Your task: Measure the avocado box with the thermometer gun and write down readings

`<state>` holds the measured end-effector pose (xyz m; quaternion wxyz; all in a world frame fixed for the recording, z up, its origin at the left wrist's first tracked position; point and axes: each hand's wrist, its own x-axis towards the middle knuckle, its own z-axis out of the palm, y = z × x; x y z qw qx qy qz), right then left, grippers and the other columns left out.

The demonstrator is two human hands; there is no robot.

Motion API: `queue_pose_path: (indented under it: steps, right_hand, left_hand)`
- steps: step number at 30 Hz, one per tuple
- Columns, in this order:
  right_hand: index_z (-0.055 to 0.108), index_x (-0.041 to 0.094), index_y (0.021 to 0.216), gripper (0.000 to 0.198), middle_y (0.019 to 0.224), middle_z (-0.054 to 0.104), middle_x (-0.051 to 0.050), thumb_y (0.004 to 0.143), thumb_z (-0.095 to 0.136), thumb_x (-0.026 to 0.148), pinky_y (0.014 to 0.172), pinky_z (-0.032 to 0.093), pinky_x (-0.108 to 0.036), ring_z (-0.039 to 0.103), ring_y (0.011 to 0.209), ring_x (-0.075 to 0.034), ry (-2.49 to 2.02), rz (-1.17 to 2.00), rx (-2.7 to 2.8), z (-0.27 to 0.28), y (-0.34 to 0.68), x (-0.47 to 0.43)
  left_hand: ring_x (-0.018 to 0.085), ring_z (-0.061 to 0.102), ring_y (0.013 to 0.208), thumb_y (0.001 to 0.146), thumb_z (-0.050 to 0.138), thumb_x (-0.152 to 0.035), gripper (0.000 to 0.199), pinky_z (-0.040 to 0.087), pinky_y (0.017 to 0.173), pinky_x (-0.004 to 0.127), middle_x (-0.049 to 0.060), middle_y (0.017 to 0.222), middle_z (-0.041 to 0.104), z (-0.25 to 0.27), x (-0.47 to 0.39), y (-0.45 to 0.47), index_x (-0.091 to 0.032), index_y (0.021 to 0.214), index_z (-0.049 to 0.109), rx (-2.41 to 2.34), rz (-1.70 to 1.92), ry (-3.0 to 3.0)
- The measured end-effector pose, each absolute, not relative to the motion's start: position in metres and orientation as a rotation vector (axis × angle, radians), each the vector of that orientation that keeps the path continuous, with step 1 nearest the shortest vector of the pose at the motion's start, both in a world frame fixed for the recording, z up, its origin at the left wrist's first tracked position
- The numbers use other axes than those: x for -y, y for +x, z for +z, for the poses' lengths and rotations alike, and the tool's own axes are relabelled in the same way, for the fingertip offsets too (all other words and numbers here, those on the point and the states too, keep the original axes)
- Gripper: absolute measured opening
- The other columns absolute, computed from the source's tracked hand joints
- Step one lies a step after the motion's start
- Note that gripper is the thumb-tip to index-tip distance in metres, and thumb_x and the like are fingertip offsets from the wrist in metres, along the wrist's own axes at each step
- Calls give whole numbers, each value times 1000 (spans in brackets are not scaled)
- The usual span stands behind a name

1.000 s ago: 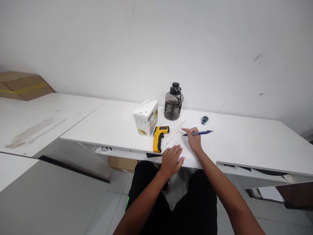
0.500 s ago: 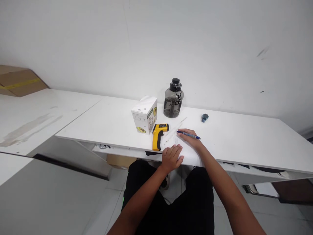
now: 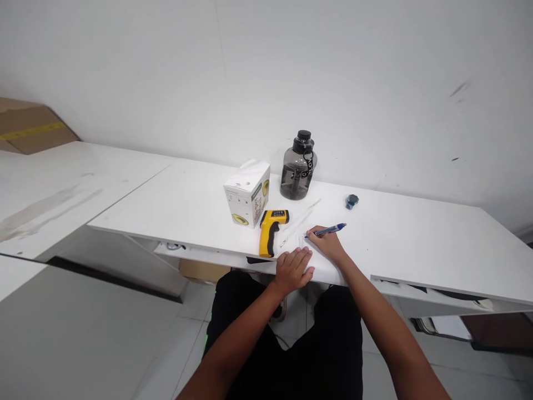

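Observation:
A blue pen (image 3: 331, 229) is pinched in my right hand (image 3: 327, 243), its tip down at a white sheet of paper (image 3: 327, 268) that bears some small writing. My left hand (image 3: 293, 269) lies flat on the sheet's lower left part, fingers stretched out. Just beyond that hand rests a yellow and black infrared thermometer (image 3: 266, 236), lying on its side. A thin clear stick-like thing (image 3: 300, 222), perhaps a glass thermometer, lies slantwise between it and the pen.
A white box with avocado pictures (image 3: 245, 194) stands behind the yellow thermometer. Near the wall are a dark see-through water bottle (image 3: 296, 172) and a small dark blue object (image 3: 351, 201). A cardboard box (image 3: 35, 128) sits far left on the white table (image 3: 175, 205).
My right hand has moved down a little toward me, and the pen has swung so its back end points up and right. My left hand stays on the paper.

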<state>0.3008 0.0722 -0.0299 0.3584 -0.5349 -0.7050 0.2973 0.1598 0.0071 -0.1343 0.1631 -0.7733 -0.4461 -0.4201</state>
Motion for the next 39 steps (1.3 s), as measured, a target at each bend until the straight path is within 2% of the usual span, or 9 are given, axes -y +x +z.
queue_pose_path:
  steps: [11, 18, 34, 39]
  right_hand:
    - [64, 19, 69, 24, 67, 66, -1, 79, 52, 37, 67, 44, -30, 58, 66, -17, -1368, 748, 1825, -32, 300, -72]
    - [64, 19, 68, 23, 65, 65, -1, 79, 53, 37, 64, 43, -30, 56, 63, -17, -1374, 728, 1819, -32, 300, -74]
    - [63, 19, 68, 24, 61, 61, -1, 79, 53, 37, 60, 42, -29, 53, 59, -16, -1383, 732, 1823, -34, 300, -74]
    - [63, 19, 66, 23, 61, 61, 0, 78, 54, 36, 61, 42, -29, 53, 60, -16, -1377, 768, 1849, -34, 301, -74]
  left_hand:
    - [20, 61, 105, 83, 52, -38, 44, 33, 93, 34, 3, 116, 67, -132, -8, 161, -25, 125, 57, 1227, -1249, -2179]
    - [18, 61, 103, 83, 51, -40, 39, 30, 95, 33, 1, 115, 68, -129, -9, 162, -25, 118, 62, 1197, -1232, -2089]
    - [17, 61, 101, 82, 54, -37, 39, 30, 94, 34, 1, 113, 69, -127, -10, 163, -21, 116, 62, 1146, -1333, -2061]
    - [17, 61, 102, 81, 54, -39, 40, 31, 95, 33, 1, 113, 69, -130, -10, 163, -24, 118, 62, 1157, -1318, -2049]
